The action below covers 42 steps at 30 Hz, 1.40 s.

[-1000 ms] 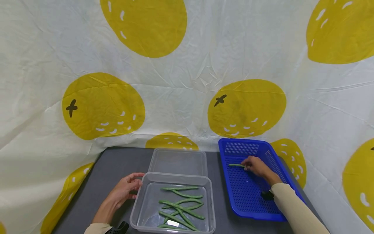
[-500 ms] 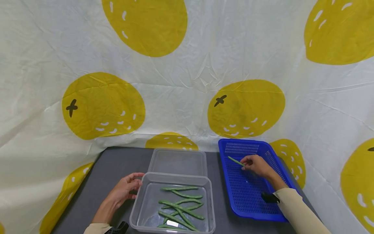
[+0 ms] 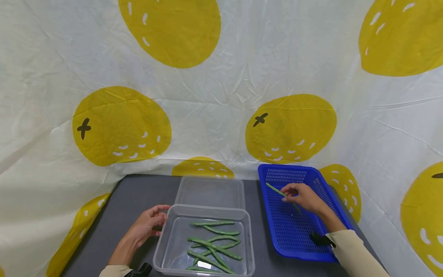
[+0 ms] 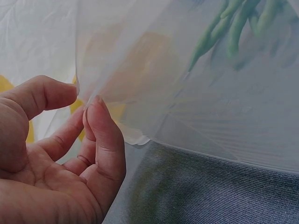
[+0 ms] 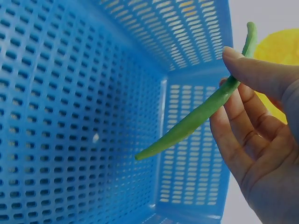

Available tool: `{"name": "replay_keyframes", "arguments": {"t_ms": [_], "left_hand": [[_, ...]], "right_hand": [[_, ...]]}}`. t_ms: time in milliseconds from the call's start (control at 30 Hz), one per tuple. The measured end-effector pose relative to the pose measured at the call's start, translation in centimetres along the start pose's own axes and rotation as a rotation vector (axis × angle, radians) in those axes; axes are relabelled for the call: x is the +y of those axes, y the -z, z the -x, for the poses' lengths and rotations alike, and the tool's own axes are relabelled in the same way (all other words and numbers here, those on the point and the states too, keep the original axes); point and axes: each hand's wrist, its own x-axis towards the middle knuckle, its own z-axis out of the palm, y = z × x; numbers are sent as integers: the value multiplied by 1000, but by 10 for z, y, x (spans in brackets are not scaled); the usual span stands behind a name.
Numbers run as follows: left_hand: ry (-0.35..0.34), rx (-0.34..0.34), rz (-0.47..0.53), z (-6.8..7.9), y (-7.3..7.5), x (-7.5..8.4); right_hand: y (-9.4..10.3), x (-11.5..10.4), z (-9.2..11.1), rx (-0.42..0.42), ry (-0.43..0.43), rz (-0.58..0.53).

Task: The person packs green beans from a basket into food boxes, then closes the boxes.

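Over the blue basket (image 3: 282,246), my right hand (image 3: 304,197) pinches one green bean (image 5: 187,126) between thumb and fingers. The bean slants, both ends sticking out past the fingertips. At the left side of a clear plastic container (image 3: 159,246), my left hand (image 3: 147,225) holds its rim. In the left wrist view the curled fingertips (image 4: 100,109) and thumb meet at the translucent edge. Several green beans (image 3: 216,246) lie loosely crossed on the container's floor, mostly toward its right side.
A clear lid (image 3: 211,190) lies flat on the grey table (image 3: 145,188) just behind the container. The basket stands to the right, its slotted walls rising around the right hand. A white curtain (image 3: 207,127) with yellow fruit prints hangs behind and at both sides.
The right hand has lifted the bean in the basket and turned it from nearly level to slanting, moving slightly left. The left hand and the container have stayed in place.
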Motion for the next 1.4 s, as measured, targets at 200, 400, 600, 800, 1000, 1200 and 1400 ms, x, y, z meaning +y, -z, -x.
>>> {"name": "replay_keyframes", "arguments": {"t_ms": [200, 400, 600, 800, 1000, 1200, 1400], "left_hand": [[0, 3, 0, 0, 0, 0], [3, 12, -1, -1, -1, 1], [-5, 1, 0, -1, 0, 1], [-11, -9, 0, -1, 0, 0], [-16, -11, -20, 0, 2, 0], [-25, -21, -24, 1, 2, 1], [-29, -27, -27, 1, 3, 1]], "right_hand": [[0, -14, 6, -10, 5, -36], [-2, -30, 11, -6, 39, -63], [-5, -46, 15, -30, 50, -96], [-10, -64, 15, -61, 94, -130], [-23, -80, 14, -92, 143, -144], [-39, -97, 13, -121, 170, -189], [-55, -116, 11, -160, 205, -219]]}}
